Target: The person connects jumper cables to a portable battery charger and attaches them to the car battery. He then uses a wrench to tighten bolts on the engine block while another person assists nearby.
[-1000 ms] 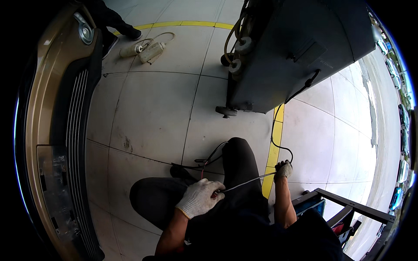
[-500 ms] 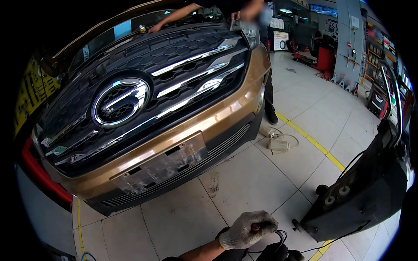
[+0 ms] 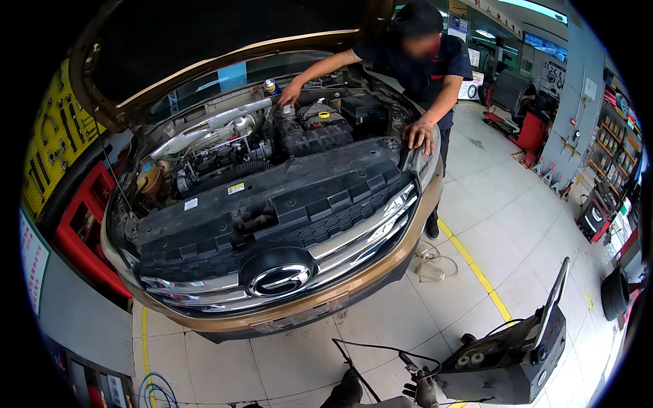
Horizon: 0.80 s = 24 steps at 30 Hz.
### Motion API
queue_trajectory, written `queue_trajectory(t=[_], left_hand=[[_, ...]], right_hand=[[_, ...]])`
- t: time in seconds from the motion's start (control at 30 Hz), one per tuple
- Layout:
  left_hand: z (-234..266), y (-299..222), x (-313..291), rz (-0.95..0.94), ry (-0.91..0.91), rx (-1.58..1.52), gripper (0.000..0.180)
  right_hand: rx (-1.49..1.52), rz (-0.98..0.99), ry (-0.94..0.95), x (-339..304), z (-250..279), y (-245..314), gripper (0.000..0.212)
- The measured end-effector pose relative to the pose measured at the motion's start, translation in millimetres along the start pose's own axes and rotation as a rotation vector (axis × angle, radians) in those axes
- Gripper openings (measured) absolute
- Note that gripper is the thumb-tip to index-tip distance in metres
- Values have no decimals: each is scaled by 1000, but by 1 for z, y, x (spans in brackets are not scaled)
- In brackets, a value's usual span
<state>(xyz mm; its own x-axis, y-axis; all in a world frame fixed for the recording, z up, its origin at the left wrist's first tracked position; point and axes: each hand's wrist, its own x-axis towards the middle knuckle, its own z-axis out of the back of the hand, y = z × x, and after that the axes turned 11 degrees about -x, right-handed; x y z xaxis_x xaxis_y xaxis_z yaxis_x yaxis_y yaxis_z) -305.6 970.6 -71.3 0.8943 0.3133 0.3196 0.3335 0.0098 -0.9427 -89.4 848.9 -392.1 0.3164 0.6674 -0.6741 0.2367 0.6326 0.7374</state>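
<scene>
At the lower edge my right hand (image 3: 423, 391), in a grey glove with dark fingertips, is curled in beside a black cable (image 3: 381, 345) and seems closed on it. The cable bends out to the left in a long loop and runs back toward a black wheeled machine (image 3: 500, 364). Against the loop's left end rises a dark rounded shape (image 3: 345, 391), cut off by the picture's edge; it may be my left hand, but its fingers do not show. Ahead stands a gold car (image 3: 299, 272) with its hood up and its engine bay (image 3: 272, 132) exposed.
A co-worker (image 3: 435, 64) leans over the car's right side, one hand in the engine bay near a small can (image 3: 272, 87), the other on the front corner. A pale bottle with a hose (image 3: 430, 272) lies on the floor. Blue hose (image 3: 158, 389) coils at lower left.
My view has lifted, bringing in the engine bay and the co-worker. The white-gloved left hand with the red thing no longer shows clearly. The black cable now spreads out in a wider loop.
</scene>
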Motion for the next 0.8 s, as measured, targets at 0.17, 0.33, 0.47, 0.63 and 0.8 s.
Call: queue_trajectory(t=[0.17, 0.33, 0.47, 0.63, 0.8], left_hand=[[-39, -99, 8, 89, 187, 7, 4], [-63, -178, -9, 116, 197, 62, 4], [-22, -207, -18, 90, -155, 250, 7], [43, -243, -29, -286, -435, 92, 20], [98, -265, -20, -427, -404, 210, 19]], right_hand=[[466, -266, 700, -102, -82, 115, 96], [590, -2, 714, -116, -113, 181, 51], [-258, 48, 915, -168, -103, 278, 47], [-697, 303, 1091, -205, -81, 299, 58], [-83, 207, 1111, -193, -78, 351, 69]])
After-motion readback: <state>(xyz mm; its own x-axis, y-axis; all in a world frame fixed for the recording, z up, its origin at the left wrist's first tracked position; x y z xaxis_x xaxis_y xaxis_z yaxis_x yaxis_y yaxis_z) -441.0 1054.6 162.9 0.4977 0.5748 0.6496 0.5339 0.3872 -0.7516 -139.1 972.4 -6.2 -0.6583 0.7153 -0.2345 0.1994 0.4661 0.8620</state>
